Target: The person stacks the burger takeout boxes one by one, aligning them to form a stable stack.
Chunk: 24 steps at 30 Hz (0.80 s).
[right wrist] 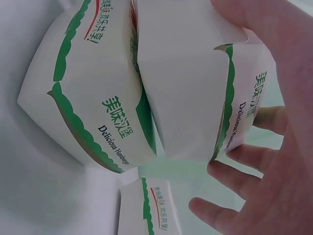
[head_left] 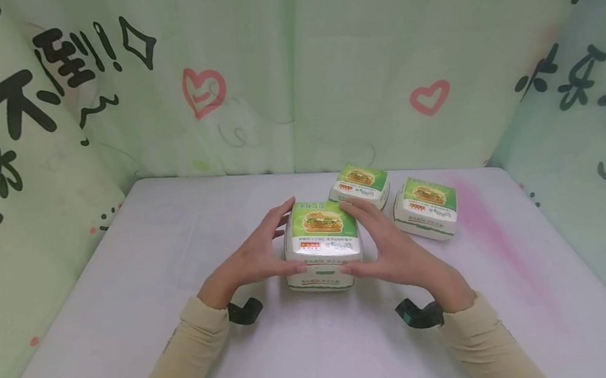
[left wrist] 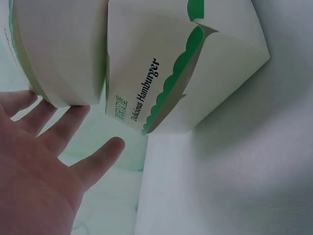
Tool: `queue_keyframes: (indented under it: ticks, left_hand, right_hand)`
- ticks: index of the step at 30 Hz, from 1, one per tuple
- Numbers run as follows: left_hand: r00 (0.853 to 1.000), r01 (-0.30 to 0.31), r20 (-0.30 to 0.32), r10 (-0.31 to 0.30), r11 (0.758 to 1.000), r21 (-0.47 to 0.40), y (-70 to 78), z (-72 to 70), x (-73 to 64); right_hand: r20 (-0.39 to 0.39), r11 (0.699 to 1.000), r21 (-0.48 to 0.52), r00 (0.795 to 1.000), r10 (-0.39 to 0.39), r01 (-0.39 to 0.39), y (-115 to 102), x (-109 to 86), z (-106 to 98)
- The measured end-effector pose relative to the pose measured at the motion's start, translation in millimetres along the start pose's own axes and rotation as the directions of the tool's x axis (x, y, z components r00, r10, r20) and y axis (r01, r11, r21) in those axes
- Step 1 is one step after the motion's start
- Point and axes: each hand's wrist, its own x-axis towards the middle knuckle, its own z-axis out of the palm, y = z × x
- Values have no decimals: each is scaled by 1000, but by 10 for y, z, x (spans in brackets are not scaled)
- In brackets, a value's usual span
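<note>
Two paper hamburger boxes with green and white print are stacked in front of me. My left hand (head_left: 256,251) and right hand (head_left: 397,253) hold the upper hamburger box (head_left: 324,226) from opposite sides. Both thumbs lie at its front, while the other fingers reach along its sides toward the back. Under it is the lower hamburger box (head_left: 320,281), its scalloped green edging visible in the left wrist view. In the right wrist view the upper box sits slightly tilted against the lower box (right wrist: 93,98), with fingertips at its side.
Behind the stack stands another hamburger box (head_left: 360,183), and one more box (head_left: 426,207) is to the right, beyond my right hand. The table (head_left: 175,225) has a white cover with a pink stain at right. Printed pale green curtains (head_left: 292,80) enclose the back and sides.
</note>
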Motion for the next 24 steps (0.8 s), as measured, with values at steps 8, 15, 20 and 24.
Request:
queue_keyframes:
  ticks: [8, 15, 20, 24]
  left_hand:
    - [1000, 28, -3, -28, 998, 51, 28, -33, 3]
    - [999, 33, -10, -32, 996, 82, 44, -40, 5]
    - [999, 44, -17, -43, 996, 80, 52, -36, -5]
    - [999, 52, -14, -51, 996, 77, 65, -39, -10]
  right_hand:
    - [14, 1000, 25, 1000, 17, -18, 52, -27, -5]
    - [8, 994, 54, 996, 93, -93, 86, -98, -85]
    - [1, 989, 55, 990, 140, -140, 128, -148, -150]
    - [-23, 988, 37, 989, 149, -148, 188, -178, -202]
